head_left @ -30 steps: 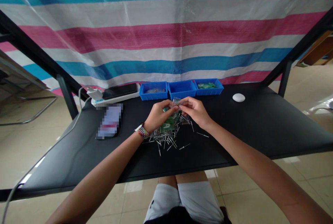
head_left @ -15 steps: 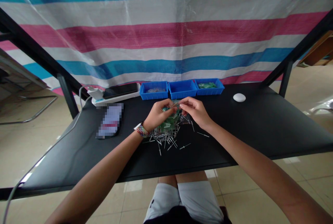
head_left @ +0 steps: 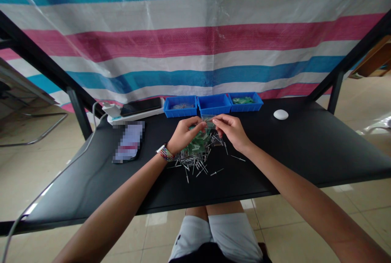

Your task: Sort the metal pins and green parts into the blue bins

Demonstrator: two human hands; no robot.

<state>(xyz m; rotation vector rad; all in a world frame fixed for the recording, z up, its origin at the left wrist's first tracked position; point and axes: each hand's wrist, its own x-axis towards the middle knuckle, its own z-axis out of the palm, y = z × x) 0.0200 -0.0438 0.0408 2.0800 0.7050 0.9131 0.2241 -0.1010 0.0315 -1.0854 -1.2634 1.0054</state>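
My left hand (head_left: 186, 133) is closed in a pinch over the left side of a pile. Facing it, my right hand (head_left: 231, 129) pinches with thumb and index finger. Something thin shows between the fingertips, too small to name. Behind it is a small clear plastic bag (head_left: 209, 118), and I cannot tell whether a hand grips it. Below the hands are green pieces (head_left: 197, 145), seemingly in clear plastic, among silver blind rivets (head_left: 195, 161). A few loose rivets (head_left: 217, 172) lie in front and to the right.
Three blue bins stand along the back: the left bin (head_left: 181, 112) holds small clear-looking items, the middle bin (head_left: 214, 110) shows bare inside, the right bin (head_left: 247, 108) holds green pieces. Around are a power strip (head_left: 137, 115), a phone (head_left: 129, 141) and a white mouse-like object (head_left: 280, 114).
My fingertips have moved slightly apart, the right ones shifting a little to the right. More of the clear bag shows between them. The pile looks the same.
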